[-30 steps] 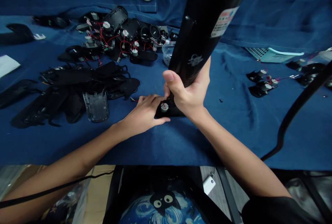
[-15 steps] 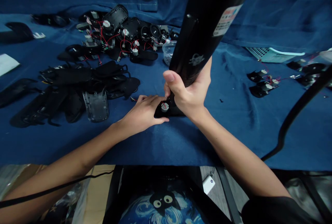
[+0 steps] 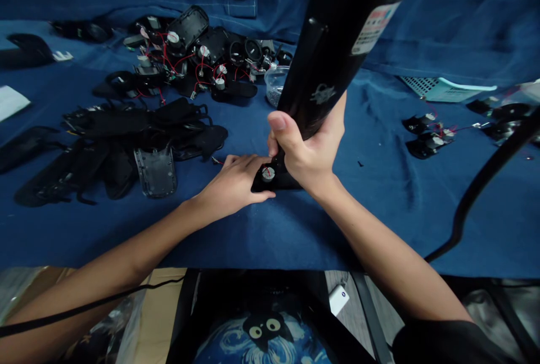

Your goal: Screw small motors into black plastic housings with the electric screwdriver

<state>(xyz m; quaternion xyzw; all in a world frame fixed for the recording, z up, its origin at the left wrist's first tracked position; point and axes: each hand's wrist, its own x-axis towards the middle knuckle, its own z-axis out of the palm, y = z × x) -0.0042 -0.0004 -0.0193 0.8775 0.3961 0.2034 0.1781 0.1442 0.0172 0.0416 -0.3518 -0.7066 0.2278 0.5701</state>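
My right hand [image 3: 310, 150] is wrapped round a big black electric screwdriver [image 3: 323, 66], which leans up and to the right with a label on its side. Its lower end points down at a black plastic housing [image 3: 289, 180] on the cloth; the tip is hidden by my fingers. My left hand [image 3: 236, 181] grips the left side of that housing, thumb at the near edge and fingers at the far edge. Between thumb and fingers shows a small round silver motor [image 3: 268, 173] with red wires.
Behind the screwdriver stands a clear tub [image 3: 275, 84] of small metal bits. Wired assemblies [image 3: 202, 54] and black plastic shells [image 3: 122, 139] are piled on the left. On the right lie a teal basket [image 3: 451, 89], more wired parts [image 3: 428, 136] and a black cable [image 3: 462, 212].
The screwdriver and my right hand have shifted very slightly to the right. My left hand and the housing stay in place.
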